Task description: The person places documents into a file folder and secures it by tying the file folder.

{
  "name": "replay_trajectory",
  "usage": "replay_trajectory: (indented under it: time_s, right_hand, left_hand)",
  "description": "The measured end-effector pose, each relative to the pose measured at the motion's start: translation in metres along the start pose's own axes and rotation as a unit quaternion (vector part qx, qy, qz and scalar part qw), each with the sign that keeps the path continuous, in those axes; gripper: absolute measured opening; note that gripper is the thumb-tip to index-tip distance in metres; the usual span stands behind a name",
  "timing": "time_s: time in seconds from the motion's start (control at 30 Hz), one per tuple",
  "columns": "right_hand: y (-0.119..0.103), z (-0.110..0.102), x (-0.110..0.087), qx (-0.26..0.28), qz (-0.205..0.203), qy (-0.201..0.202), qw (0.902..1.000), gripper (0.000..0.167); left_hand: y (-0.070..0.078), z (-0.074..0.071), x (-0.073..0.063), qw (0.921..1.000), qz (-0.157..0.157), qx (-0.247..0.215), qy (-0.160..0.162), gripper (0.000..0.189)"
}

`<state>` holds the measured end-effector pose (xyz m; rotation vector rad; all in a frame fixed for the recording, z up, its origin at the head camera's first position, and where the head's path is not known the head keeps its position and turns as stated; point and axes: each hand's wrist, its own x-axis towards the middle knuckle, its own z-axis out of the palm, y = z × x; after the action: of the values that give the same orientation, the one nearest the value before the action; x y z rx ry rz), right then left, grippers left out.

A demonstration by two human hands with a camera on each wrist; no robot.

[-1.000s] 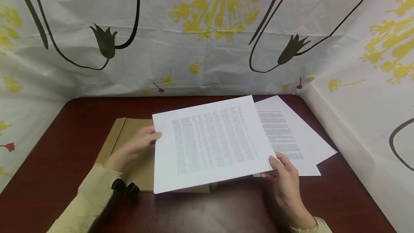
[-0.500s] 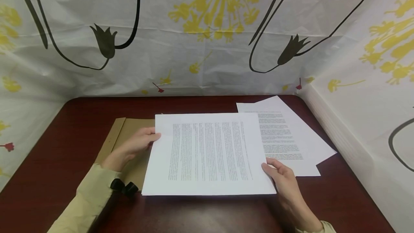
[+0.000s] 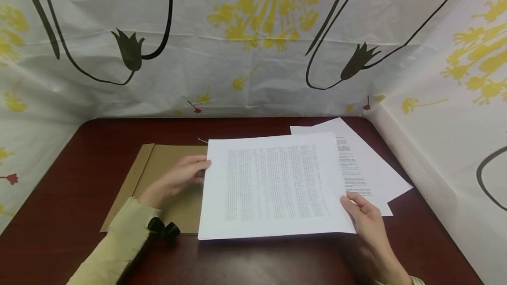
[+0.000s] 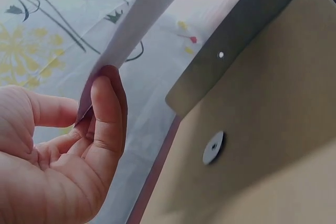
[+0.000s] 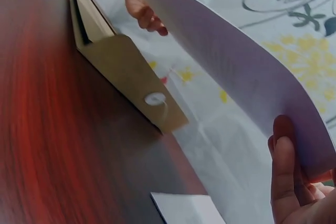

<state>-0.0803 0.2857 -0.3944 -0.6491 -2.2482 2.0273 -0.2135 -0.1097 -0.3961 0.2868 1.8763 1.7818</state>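
Observation:
Both hands hold a thin stack of printed paper sheets [image 3: 273, 184] up over the table, text lines running sideways. My left hand [image 3: 178, 177] pinches the left edge between thumb and fingers. The lower right side is gripped by my right hand [image 3: 366, 219], thumb on top. In the right wrist view the held paper [image 5: 236, 72] bows between the hands. Partly covered by the sheets, a brown kraft document envelope [image 3: 186, 210] lies on the table. The left wrist view shows its round button [image 4: 213, 148]; the right wrist view shows its flap [image 5: 121, 66] lifted, with a button [image 5: 155, 98] and string.
More printed sheets [image 3: 364, 170] lie fanned out on the dark red table [image 3: 277, 263] at the right, overlapped by the held stack in the head view. Patterned white sheeting [image 3: 245, 78] stands along the table's back and sides.
The held sheets have gone from tilted up at the right to nearly level, then shifted right along with both hands. The brown envelope and the sheets on the table stay put.

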Motion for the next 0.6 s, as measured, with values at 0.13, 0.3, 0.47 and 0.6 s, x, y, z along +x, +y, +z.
replay_trajectory:
  time_s: [0.13, 0.3, 0.47, 0.6]
  right_hand:
    - [-0.001, -0.017, 0.002, 0.008, 0.006, 0.022, 0.9997, 0.008]
    - [-0.002, -0.040, 0.004, -0.030, 0.009, 0.064, 0.9975, 0.015]
    - [-0.005, -0.059, 0.006, -0.104, -0.017, 0.094, 0.9900, 0.014]
    - [-0.009, -0.071, 0.007, -0.151, -0.038, 0.116, 0.9810, 0.009]
  left_hand:
    - [0.002, 0.013, 0.009, 0.9998, -0.006, -0.018, -0.001, 0.023]
    - [0.001, 0.029, 0.019, 0.9996, 0.012, 0.026, -0.005, 0.025]
    - [-0.001, 0.045, 0.025, 0.9724, 0.048, 0.228, 0.007, 0.015]
    - [0.003, 0.060, 0.028, 0.9159, 0.061, 0.395, 0.035, 0.023]
